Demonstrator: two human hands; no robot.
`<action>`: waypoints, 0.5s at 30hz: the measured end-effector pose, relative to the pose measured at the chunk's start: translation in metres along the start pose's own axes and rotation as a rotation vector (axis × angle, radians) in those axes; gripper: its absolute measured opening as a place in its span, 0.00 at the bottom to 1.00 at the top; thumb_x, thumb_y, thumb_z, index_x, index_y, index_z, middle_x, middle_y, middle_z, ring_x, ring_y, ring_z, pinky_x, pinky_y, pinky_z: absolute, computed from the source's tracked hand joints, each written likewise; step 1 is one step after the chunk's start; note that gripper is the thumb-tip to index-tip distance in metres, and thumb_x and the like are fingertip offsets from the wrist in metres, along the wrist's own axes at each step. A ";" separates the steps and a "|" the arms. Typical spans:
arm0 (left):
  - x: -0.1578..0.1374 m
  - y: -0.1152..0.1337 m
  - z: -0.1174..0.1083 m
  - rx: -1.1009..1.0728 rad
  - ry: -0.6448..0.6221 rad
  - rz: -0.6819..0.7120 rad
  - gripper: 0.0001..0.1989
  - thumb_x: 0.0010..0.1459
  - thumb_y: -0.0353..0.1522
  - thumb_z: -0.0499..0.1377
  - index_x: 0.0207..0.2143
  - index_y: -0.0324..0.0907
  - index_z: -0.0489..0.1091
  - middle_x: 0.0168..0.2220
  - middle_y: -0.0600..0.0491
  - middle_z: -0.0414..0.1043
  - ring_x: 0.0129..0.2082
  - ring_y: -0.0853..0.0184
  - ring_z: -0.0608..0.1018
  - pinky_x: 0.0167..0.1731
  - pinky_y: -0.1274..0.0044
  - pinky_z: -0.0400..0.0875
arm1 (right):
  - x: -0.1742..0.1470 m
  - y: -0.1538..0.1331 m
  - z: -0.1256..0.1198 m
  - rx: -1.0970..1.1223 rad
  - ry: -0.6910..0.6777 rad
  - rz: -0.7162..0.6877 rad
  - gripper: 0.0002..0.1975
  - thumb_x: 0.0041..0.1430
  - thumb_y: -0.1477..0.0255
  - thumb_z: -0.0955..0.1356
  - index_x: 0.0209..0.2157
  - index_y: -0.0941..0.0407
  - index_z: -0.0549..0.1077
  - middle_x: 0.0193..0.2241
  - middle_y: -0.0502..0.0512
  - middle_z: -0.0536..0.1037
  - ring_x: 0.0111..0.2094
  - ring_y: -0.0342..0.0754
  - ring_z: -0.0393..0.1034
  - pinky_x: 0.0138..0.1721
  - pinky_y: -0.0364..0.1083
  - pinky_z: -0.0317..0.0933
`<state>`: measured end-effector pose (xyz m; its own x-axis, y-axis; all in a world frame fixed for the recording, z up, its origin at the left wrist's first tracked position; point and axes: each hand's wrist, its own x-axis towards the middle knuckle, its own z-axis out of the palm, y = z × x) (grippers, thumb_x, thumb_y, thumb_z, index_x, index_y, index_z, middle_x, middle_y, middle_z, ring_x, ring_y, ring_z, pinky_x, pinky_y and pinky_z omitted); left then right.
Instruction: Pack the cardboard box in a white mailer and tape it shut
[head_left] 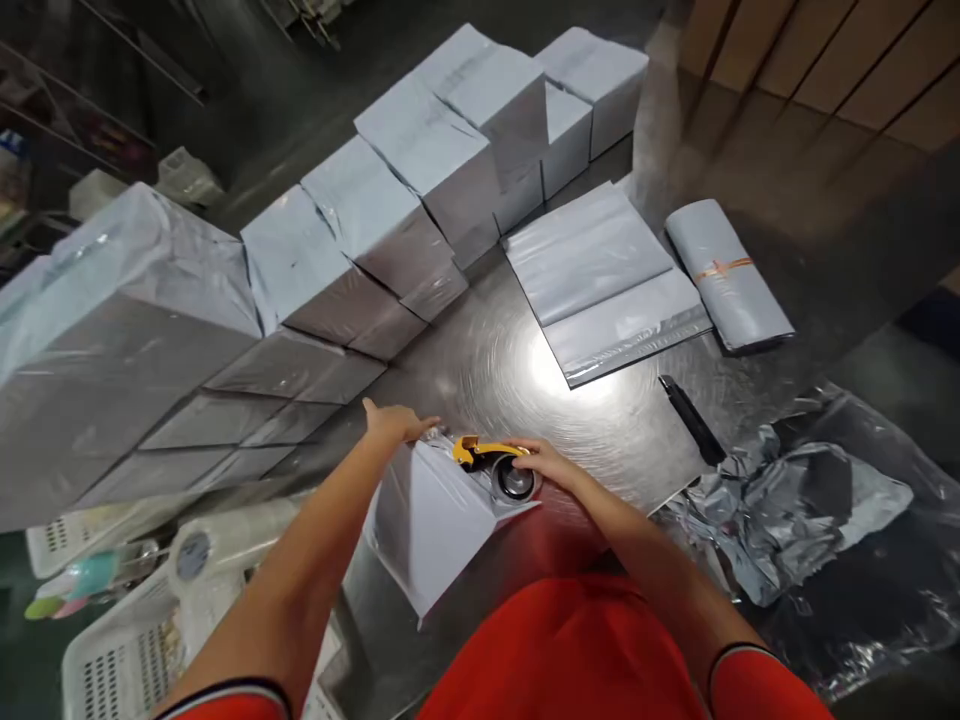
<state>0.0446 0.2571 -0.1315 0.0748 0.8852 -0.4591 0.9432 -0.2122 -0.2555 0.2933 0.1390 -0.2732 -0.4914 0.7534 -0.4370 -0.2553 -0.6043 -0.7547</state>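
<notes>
My right hand [546, 462] is closed around a yellow tape dispenser [480, 450] carrying a roll of clear tape [514, 478]. The dispenser lies across the far side of a white wrapped package [442, 525], close in front of my body. At the package's far left corner, my left hand [394, 422] reaches out with thumb and fingers apart. Its fingertips touch the edge near the dispenser's head, where some clear film bunches up; the fingertips are partly hard to make out.
White wrapped boxes [360, 200] stand stacked along the left and back. On the metal table [480, 370] lie flat white mailing bags [600, 270], a tied roll of bags [727, 270], a black box cutter [691, 420] and crumpled plastic [787, 510]. A white basket [112, 670] sits lower left.
</notes>
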 end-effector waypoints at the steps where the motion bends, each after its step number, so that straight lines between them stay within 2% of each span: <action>1: -0.010 0.006 -0.008 0.031 0.044 -0.002 0.28 0.66 0.45 0.49 0.36 0.27 0.76 0.42 0.32 0.78 0.51 0.44 0.74 0.57 0.43 0.50 | 0.000 0.001 0.000 0.011 0.000 0.012 0.30 0.38 0.67 0.74 0.48 0.55 0.79 0.43 0.52 0.82 0.47 0.55 0.74 0.58 0.56 0.61; 2: -0.025 0.016 -0.014 0.059 0.098 0.036 0.25 0.67 0.42 0.48 0.43 0.28 0.75 0.49 0.31 0.75 0.55 0.44 0.72 0.60 0.45 0.48 | 0.000 0.002 0.000 0.022 -0.006 0.025 0.30 0.38 0.67 0.75 0.48 0.55 0.79 0.42 0.52 0.82 0.46 0.54 0.74 0.57 0.55 0.63; 4: -0.069 0.046 -0.016 0.090 0.202 0.257 0.20 0.67 0.37 0.50 0.52 0.35 0.71 0.57 0.36 0.71 0.58 0.51 0.69 0.64 0.54 0.50 | 0.001 0.001 0.000 0.038 -0.031 0.045 0.30 0.38 0.67 0.75 0.48 0.56 0.79 0.41 0.52 0.82 0.43 0.53 0.75 0.55 0.54 0.64; 5: -0.095 0.064 -0.011 0.105 0.277 0.564 0.16 0.65 0.34 0.52 0.49 0.36 0.74 0.51 0.38 0.75 0.53 0.54 0.74 0.62 0.57 0.56 | 0.002 -0.001 0.000 0.042 -0.044 0.052 0.29 0.39 0.68 0.75 0.48 0.55 0.79 0.40 0.52 0.82 0.42 0.52 0.75 0.54 0.53 0.65; 6: -0.120 0.082 -0.002 0.114 0.323 0.929 0.13 0.65 0.31 0.52 0.45 0.39 0.76 0.46 0.42 0.77 0.48 0.57 0.76 0.60 0.61 0.60 | 0.002 -0.003 -0.001 0.042 -0.054 0.059 0.28 0.39 0.68 0.75 0.47 0.55 0.79 0.40 0.51 0.83 0.42 0.51 0.76 0.54 0.53 0.66; 7: -0.141 0.099 0.010 0.109 0.341 1.263 0.12 0.64 0.30 0.53 0.39 0.42 0.77 0.43 0.46 0.79 0.46 0.59 0.76 0.59 0.63 0.61 | 0.003 -0.006 -0.001 0.039 -0.058 0.066 0.28 0.38 0.69 0.75 0.46 0.55 0.80 0.40 0.51 0.83 0.41 0.51 0.75 0.53 0.52 0.66; 8: -0.157 0.113 0.024 0.122 0.315 1.521 0.12 0.64 0.30 0.53 0.38 0.43 0.78 0.43 0.48 0.79 0.45 0.61 0.76 0.60 0.66 0.61 | 0.004 -0.009 -0.002 0.033 -0.057 0.072 0.27 0.38 0.69 0.75 0.46 0.55 0.80 0.39 0.51 0.83 0.41 0.51 0.75 0.53 0.51 0.66; 9: -0.166 0.123 0.038 0.144 0.257 1.610 0.11 0.63 0.29 0.55 0.35 0.43 0.78 0.40 0.49 0.80 0.44 0.61 0.77 0.61 0.66 0.61 | 0.005 -0.011 -0.003 0.025 -0.054 0.078 0.27 0.38 0.70 0.75 0.45 0.55 0.80 0.39 0.51 0.83 0.41 0.50 0.75 0.53 0.51 0.66; 11: -0.164 0.131 0.060 0.194 0.150 1.556 0.08 0.58 0.28 0.59 0.28 0.43 0.77 0.29 0.50 0.79 0.37 0.61 0.78 0.56 0.68 0.66 | 0.006 -0.015 -0.006 0.010 -0.052 0.088 0.27 0.38 0.71 0.75 0.45 0.56 0.80 0.38 0.51 0.83 0.40 0.50 0.75 0.52 0.51 0.66; 12: -0.156 0.128 0.066 0.202 0.118 1.496 0.06 0.55 0.28 0.61 0.26 0.43 0.77 0.27 0.49 0.78 0.34 0.60 0.78 0.51 0.68 0.70 | 0.006 -0.017 -0.008 0.005 -0.057 0.089 0.27 0.38 0.71 0.75 0.46 0.56 0.80 0.37 0.51 0.83 0.39 0.50 0.75 0.51 0.51 0.66; 14: -0.134 0.116 0.069 0.179 0.086 1.394 0.04 0.53 0.32 0.63 0.28 0.41 0.76 0.30 0.48 0.79 0.34 0.60 0.78 0.43 0.69 0.73 | 0.004 -0.019 -0.011 0.003 -0.067 0.083 0.28 0.39 0.71 0.75 0.47 0.56 0.79 0.36 0.51 0.83 0.39 0.50 0.76 0.51 0.51 0.67; 15: -0.124 0.109 0.068 0.154 0.074 1.337 0.06 0.53 0.35 0.63 0.30 0.41 0.76 0.33 0.47 0.79 0.35 0.61 0.78 0.41 0.70 0.73 | 0.004 -0.020 -0.012 0.004 -0.067 0.075 0.28 0.40 0.71 0.75 0.47 0.56 0.79 0.36 0.51 0.83 0.39 0.50 0.76 0.51 0.51 0.67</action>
<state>0.1163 0.0964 -0.1603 0.9230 -0.0163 -0.3844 0.0887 -0.9631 0.2539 0.3070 0.1568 -0.2659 -0.5638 0.6873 -0.4581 -0.2195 -0.6594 -0.7191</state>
